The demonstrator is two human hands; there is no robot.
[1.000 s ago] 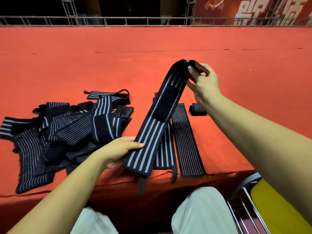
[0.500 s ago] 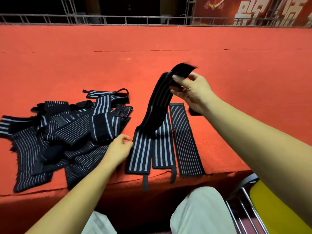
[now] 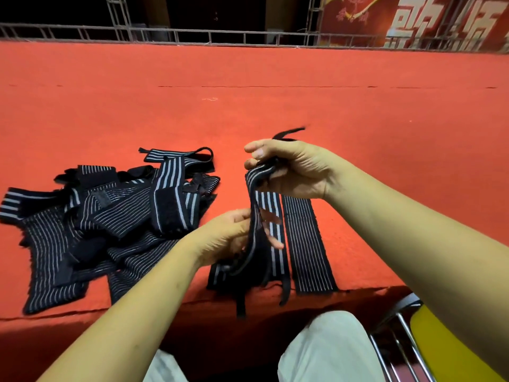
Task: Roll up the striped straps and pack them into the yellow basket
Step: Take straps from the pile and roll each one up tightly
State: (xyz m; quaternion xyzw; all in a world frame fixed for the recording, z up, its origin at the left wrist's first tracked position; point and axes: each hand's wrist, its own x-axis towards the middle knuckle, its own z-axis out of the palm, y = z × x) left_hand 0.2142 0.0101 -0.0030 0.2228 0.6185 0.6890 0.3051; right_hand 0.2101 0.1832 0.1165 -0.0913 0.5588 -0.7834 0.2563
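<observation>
My right hand (image 3: pixel 292 169) grips the top end of a black strap with white stripes (image 3: pixel 254 205), which hangs twisted down to the red surface. Lower down, my left hand (image 3: pixel 231 235) holds the same strap between thumb and fingers; its fingers look blurred. Two more striped straps lie flat beside it: one (image 3: pixel 271 216) partly under my hands, one (image 3: pixel 305 244) to the right. A heap of tangled striped straps (image 3: pixel 104 216) lies to the left. A yellow surface (image 3: pixel 446 351), perhaps the basket, shows at the bottom right corner under my right forearm.
The red carpeted platform (image 3: pixel 275 78) stretches far back to a metal railing (image 3: pixel 220 37). Its front edge runs just before my knees. A chrome frame (image 3: pixel 399 334) borders the yellow surface at bottom right.
My right hand has come down and nearer with the strap's top end. My left hand rose from the strap's lower end and took hold of its middle. The strap now hangs twisted.
</observation>
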